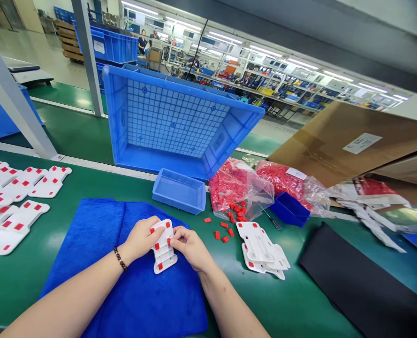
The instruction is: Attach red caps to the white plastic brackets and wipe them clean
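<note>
Over a blue cloth [99,281], my left hand [141,238] is closed on a white plastic part [165,258] with red rectangular pieces at its corners and side. My right hand [190,246] pinches at a small red piece [169,241] on that part's right edge; its fingertips partly hide the spot. Several loose red pieces [225,239] lie on the green table right of the cloth. Beyond them is a stack of white parts [264,249]. At the far left, more white parts [18,220] bearing red pieces are laid out.
A big blue crate [183,84] leans tilted behind a small blue tray [179,190]. Open plastic bags of red pieces [229,183], a dark blue bin [290,209], a screwdriver-like tool [273,219] and a cardboard box [335,136] stand rightward. Black cloth [356,281] lies at right.
</note>
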The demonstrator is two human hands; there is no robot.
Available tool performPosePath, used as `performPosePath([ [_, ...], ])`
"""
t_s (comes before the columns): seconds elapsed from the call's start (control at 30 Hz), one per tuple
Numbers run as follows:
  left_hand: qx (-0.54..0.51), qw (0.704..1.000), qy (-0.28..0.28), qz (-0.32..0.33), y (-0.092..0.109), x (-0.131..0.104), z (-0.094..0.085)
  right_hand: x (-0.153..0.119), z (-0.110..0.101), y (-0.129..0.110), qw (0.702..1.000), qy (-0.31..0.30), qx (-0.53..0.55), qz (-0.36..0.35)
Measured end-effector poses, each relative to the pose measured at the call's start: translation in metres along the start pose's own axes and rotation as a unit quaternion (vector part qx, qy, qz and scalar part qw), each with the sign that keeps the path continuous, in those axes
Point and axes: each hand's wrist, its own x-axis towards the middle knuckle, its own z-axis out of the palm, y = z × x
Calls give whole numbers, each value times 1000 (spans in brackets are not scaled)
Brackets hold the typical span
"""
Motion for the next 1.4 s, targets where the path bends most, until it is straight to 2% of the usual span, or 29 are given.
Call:
performPosePath([
  [0.13,31,999,2,21,1,-1,0,0,3,4,1000,19,-14,0],
  [0.27,41,999,-8,20,3,-1,-3,-1,8,8,999,37,-9,36],
  [0.37,35,999,-12,5,3,2,-5,-1,11,7,997,40,-54,37],
  [0.47,17,1000,-14,-9,4,4,-6,2,-1,-1,989,43,-139,-7],
  [0.53,-3,1000,-15,-22,4,4,-7,4,-21,-8,967,87,-228,-70],
  [0.6,-22,999,-15,-40,4,3,-7,6,-47,-13,921,181,-320,-130],
  [0.67,-39,998,-12,-56,4,3,-7,7,-72,-15,870,270,-385,-149],
  [0.73,-61,996,-14,-71,3,3,-7,8,-86,-14,847,298,-414,-152],
  [0.8,-91,992,-13,-81,1,3,-6,7,-85,-13,858,277,-401,-161],
  [0.9,-155,984,3,-86,-2,4,-5,6,-67,-13,905,193,-340,-169],
  [1.03,-224,970,27,-85,-2,5,-5,4,-44,-13,959,44,-254,-118],
  [1.13,-245,965,25,-88,-2,4,-4,2,-36,-12,975,-35,-204,-78],
  [1.23,-245,966,19,-82,-2,3,-3,0,-30,-11,981,-65,-179,-50],
  [1.3,-234,970,15,-67,-1,2,-3,-3,-27,-14,979,-62,-190,-48],
  [1.4,-188,982,-1,-9,2,2,-8,-7,-25,-23,960,-21,-259,-108],
])
